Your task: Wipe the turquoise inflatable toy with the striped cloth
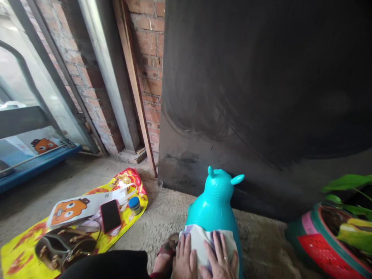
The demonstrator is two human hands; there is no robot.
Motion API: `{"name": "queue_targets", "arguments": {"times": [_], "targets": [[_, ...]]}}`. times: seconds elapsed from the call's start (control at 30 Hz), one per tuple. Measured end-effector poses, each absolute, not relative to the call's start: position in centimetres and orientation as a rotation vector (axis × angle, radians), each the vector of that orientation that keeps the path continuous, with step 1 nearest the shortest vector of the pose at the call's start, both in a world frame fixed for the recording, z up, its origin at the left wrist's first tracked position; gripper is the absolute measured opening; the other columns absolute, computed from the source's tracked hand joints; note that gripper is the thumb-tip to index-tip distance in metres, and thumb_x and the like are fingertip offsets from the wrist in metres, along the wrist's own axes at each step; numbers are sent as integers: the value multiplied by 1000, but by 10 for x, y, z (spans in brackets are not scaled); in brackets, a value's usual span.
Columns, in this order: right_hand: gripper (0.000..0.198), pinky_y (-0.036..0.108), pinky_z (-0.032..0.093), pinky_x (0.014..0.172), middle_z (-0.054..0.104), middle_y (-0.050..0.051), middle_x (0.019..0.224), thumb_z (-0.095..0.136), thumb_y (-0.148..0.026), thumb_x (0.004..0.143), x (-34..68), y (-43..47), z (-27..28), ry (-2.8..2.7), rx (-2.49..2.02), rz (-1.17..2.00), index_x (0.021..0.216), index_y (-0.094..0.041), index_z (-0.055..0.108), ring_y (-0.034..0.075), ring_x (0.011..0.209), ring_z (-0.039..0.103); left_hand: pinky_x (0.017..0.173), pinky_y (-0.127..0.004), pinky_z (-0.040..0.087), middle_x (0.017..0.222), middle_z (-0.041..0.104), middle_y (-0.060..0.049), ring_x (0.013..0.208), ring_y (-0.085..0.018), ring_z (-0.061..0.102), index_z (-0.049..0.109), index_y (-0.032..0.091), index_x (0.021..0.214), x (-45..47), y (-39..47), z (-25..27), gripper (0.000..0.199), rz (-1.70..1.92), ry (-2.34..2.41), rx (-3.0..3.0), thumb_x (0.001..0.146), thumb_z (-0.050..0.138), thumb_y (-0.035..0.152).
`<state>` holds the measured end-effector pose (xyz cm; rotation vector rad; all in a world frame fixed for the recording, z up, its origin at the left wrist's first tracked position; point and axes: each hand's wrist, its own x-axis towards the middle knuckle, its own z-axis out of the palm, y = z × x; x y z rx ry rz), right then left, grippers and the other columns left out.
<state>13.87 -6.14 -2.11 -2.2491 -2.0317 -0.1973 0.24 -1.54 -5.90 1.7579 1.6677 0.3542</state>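
Note:
A turquoise toy animal (216, 201), glossy and with two ears, stands on the floor with its head toward the dark board. Over its back lies a pale cloth (200, 242) with purplish marks. My left hand (185, 257) rests flat on the cloth's left side, fingers stretched out. Beside it, my right hand (219, 257) presses flat on the cloth with fingers spread and a ring on one finger. The lower parts of both hands run out of the frame.
On the left, a yellow plastic sheet (26, 240) bears a brown handbag (65, 248), a phone (111, 216), a blue-lidded jar (134, 205) and a white bag (69, 211). A large dark board (261, 97) stands ahead. A painted plant pot (325, 248) is at right.

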Motion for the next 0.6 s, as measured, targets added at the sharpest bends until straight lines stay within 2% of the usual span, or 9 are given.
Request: {"name": "queue_targets", "arguments": {"times": [0.13,0.23,0.33,0.5,0.6], "targets": [[50,74,28,99,20,-1,154,44,-53,88,161,-16,-7,-2029,-2260,-72,137,-48,35,36,141,19,120,-34,16,159,12,-5,146,-16,7,23,14,147,19,28,-44,59,413,1612,1734,93,19,37],[48,74,23,101,14,-3,156,38,-54,91,170,10,4,-2013,-2241,-35,139,-50,30,35,142,11,120,-33,12,159,9,-5,146,-14,2,19,13,148,31,57,-38,59,421,1584,1727,94,17,37],[50,69,22,106,12,-4,157,43,-52,91,171,21,16,-1999,-2237,11,139,-48,32,34,143,7,121,-32,11,160,9,-5,146,-14,0,17,12,148,36,70,-35,59,415,1576,1755,95,15,37],[55,62,29,107,14,-2,156,44,-45,90,166,-3,15,-1955,-2192,-48,143,-43,27,31,142,16,121,-32,14,157,20,-7,146,-16,5,24,7,146,25,52,-36,58,381,1558,1832,94,21,31],[58,57,34,106,27,3,151,47,-48,87,159,-42,-14,-1926,-2172,-165,142,-36,34,31,139,26,121,-33,15,156,24,-2,145,-16,10,31,14,145,12,22,-49,58,344,1576,1917,91,27,34]]}}
